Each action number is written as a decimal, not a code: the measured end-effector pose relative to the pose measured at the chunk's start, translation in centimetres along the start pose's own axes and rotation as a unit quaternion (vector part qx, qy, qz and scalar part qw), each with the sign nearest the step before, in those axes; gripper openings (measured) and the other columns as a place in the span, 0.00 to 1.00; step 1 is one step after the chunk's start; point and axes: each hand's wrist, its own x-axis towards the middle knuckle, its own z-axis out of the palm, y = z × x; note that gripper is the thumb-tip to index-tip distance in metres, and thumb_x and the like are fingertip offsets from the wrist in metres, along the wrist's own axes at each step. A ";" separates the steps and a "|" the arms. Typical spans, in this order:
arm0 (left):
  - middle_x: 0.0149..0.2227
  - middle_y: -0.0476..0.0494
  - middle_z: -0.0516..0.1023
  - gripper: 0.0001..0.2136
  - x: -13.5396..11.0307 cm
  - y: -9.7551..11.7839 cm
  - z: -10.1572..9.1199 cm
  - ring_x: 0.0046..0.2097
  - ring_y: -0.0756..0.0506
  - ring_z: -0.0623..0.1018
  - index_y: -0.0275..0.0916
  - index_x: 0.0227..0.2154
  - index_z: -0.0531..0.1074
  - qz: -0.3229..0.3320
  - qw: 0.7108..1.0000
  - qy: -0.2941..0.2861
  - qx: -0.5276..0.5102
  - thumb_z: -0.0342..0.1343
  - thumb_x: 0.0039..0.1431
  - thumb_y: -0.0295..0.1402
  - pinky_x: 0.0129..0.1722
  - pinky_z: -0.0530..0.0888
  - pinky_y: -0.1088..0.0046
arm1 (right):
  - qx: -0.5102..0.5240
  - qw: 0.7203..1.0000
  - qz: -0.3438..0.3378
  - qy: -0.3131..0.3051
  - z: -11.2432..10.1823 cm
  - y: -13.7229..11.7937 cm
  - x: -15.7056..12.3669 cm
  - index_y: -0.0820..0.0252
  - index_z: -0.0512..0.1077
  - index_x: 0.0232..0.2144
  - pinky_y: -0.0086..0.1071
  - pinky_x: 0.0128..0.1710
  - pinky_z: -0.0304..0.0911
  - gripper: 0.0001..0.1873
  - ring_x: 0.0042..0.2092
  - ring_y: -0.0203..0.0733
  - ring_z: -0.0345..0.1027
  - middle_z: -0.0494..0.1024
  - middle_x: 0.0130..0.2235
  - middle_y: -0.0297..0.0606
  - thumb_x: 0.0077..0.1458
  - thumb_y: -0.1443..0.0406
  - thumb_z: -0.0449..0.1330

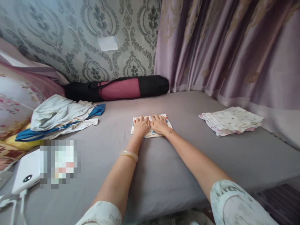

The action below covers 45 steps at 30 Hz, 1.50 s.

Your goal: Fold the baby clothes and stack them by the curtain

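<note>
Both my hands lie flat, side by side, on a small folded white cloth with coloured print (167, 122) in the middle of the grey bed (168, 162). My left hand (141, 125) presses its left half with fingers stretched out; a pale bangle sits on that wrist. My right hand (159, 123) covers the right half, fingers spread flat. Neither hand grips anything.
A stack of folded printed cloths (231, 120) lies to the right. A heap of unfolded clothes (62, 115) sits at the left by floral pillows (14, 103). A black and maroon roll bag (117, 88) rests against the wall. A white device with cable (25, 172) is near left. Curtains (234, 47) hang at right.
</note>
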 end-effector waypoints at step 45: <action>0.10 0.52 0.60 0.13 -0.3 -7.5 -3.6 0.16 0.50 0.64 0.38 0.14 0.64 -0.322 0.869 -0.127 -0.353 0.63 0.42 0.33 0.16 0.57 0.78 | 0.328 0.877 0.328 -0.128 -4.6 6.2 -1.4 0.65 0.71 0.25 0.21 0.13 0.52 0.07 0.16 0.30 0.57 0.64 0.14 0.30 0.51 0.67 0.64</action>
